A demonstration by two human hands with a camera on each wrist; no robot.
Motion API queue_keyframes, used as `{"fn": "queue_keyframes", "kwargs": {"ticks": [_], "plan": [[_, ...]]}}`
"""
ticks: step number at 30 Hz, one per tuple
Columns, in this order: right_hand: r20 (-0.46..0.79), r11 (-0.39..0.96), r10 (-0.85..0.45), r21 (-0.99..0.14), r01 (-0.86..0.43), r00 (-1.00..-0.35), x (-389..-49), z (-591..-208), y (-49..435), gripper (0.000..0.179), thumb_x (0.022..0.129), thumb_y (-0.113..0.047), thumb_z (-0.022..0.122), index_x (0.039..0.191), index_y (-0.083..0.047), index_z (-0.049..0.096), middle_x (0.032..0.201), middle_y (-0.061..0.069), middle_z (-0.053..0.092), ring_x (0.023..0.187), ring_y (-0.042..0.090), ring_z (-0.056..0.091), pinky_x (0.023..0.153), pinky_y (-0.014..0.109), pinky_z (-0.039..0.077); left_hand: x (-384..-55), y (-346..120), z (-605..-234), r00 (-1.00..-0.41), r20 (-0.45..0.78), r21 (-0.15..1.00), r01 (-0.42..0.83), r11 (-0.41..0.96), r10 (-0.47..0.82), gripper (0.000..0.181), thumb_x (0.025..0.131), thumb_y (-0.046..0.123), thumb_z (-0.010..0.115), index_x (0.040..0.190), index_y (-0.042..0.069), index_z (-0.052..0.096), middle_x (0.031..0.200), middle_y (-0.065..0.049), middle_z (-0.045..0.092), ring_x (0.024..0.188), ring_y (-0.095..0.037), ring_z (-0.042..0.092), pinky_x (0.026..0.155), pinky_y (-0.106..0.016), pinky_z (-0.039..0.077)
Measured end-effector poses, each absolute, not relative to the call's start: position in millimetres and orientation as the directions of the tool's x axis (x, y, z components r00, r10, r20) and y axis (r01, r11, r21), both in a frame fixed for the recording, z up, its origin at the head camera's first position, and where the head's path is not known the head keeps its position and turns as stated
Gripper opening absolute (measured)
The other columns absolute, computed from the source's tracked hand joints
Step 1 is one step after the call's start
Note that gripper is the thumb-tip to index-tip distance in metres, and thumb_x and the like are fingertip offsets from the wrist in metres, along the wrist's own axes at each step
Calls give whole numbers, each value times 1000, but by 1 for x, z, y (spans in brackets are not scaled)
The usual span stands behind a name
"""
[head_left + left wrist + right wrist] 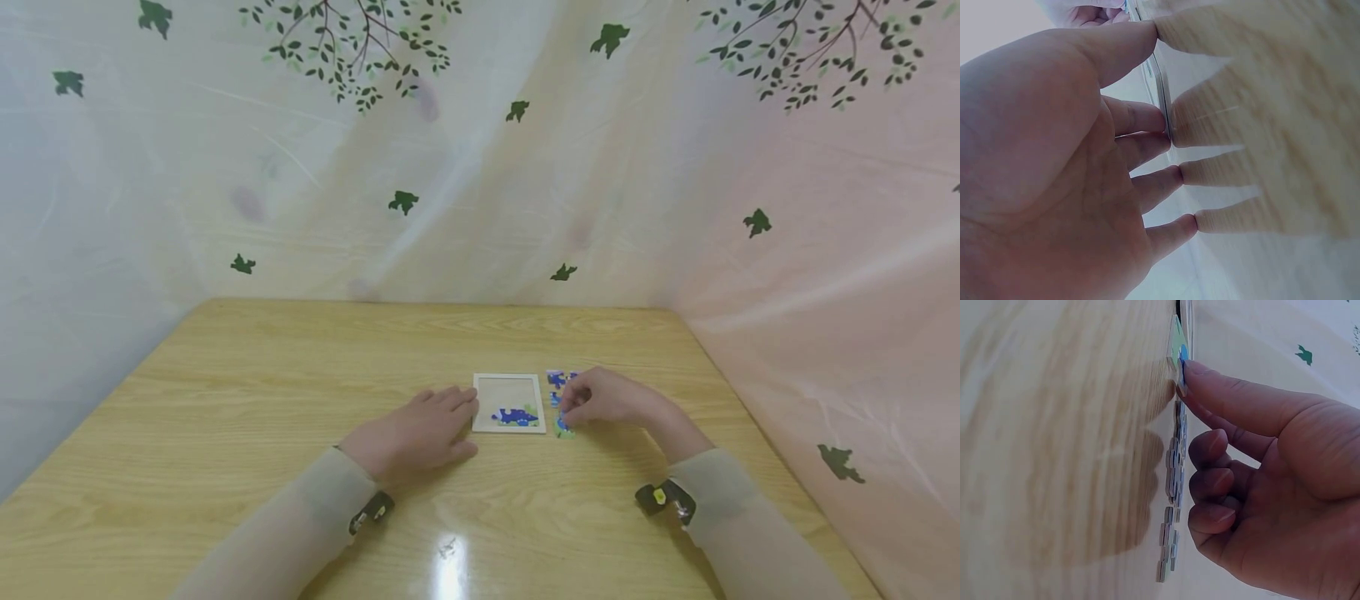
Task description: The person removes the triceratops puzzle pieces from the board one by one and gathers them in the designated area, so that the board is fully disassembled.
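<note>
A white square puzzle frame point(543, 404) lies on the table, with joined blue and green pieces point(516, 417) in its lower right part. My left hand point(420, 429) rests flat at the frame's left side, fingers spread; in the left wrist view its fingertips point(1163, 240) touch the tabletop and frame edge. To the right of the frame, thumb and forefinger of my right hand point(611, 396) pinch a green and blue puzzle piece point(1177, 347). The other fingers of that hand are curled. Loose puzzle pieces point(555, 379) lie beside it, partly hidden by the hand.
The wooden table point(300, 358) extends around both hands. A pale curtain point(480, 208) with green leaf shapes hangs behind it and along the sides. Each wrist carries a small dark camera, such as the right one point(651, 497). Light reflects off the table near the front.
</note>
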State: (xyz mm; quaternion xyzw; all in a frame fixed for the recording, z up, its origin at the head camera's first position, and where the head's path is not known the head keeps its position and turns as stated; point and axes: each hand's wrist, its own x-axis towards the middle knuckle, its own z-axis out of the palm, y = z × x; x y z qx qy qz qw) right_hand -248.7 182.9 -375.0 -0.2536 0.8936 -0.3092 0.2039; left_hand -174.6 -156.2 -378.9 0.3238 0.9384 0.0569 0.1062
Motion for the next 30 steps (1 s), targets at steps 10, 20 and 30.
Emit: {"fn": "queue_keyframes", "kwargs": {"ticks": [10,20,30], "plan": [[-205,686,-575,-649,-329,-792,-251,-379,183,10,96,-14,87,97,-10,78,87,-1,67,82,16,55,72,28,47,-176,-155,-379,-769,-175,176,589,788,614,71,117,49,50,171,4,38,180,-14,29,167,-36,24,136,-56,20],[-200,689,-523,-672,-273,-828,-251,-377,181,11,99,-16,84,100,-10,76,84,1,62,79,18,54,68,29,46,-178,-153,-381,-769,-172,164,593,788,615,70,117,49,51,170,4,40,179,-14,32,166,-37,27,135,-58,23],[-119,645,-475,-722,-252,-872,-246,-368,161,17,105,-16,78,117,-5,75,104,4,74,92,20,65,80,34,56,-177,-154,-379,-766,-171,173,595,785,619,72,117,49,51,170,3,39,179,-16,30,166,-38,26,135,-58,22]]}}
